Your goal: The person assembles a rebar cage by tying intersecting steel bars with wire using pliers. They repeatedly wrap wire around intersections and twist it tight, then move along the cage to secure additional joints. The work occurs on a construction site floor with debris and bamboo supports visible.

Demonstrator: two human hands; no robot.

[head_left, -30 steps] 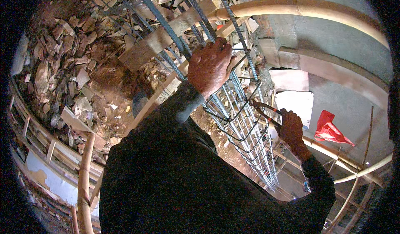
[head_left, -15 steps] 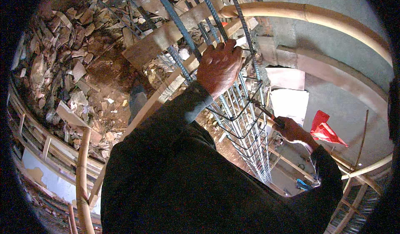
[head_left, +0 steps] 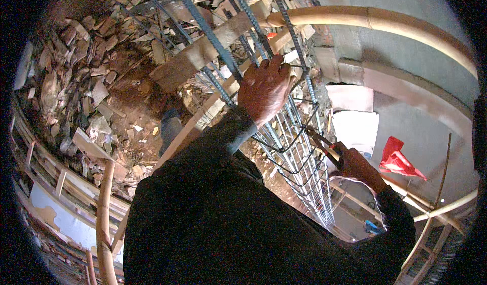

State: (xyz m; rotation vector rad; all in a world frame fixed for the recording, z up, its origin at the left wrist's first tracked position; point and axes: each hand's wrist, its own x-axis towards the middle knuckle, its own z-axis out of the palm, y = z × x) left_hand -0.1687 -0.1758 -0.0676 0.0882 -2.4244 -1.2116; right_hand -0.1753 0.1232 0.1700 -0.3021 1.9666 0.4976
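Note:
A tall cage of steel rebar [head_left: 304, 171] runs down and away in front of me, its long ribbed bars tied by square stirrups. At its upper end, my left hand [head_left: 264, 89] is closed, fingers wrapped round a vertical rebar [head_left: 247, 11]; its fingertips and what lies under the palm are hidden. Lower and to the right, my right hand [head_left: 355, 167] grips a pair of pincers [head_left: 324, 145] with red on the handles. The tool's jaws are at the cage's right side, by the corner of a dark stirrup [head_left: 294, 142].
A curved bamboo pole [head_left: 355, 17] crosses behind the bars toward the grey wall [head_left: 416, 97]. Planks [head_left: 203, 51] lie against the cage. Broken rubble [head_left: 91, 77] covers the ground at left. A red bag [head_left: 398, 158] is at right, and bamboo scaffolding [head_left: 104, 219] stands lower left.
The pincers' handles have spread apart in my right hand, which has turned and dropped slightly. My left hand keeps its hold, a little lower in the picture.

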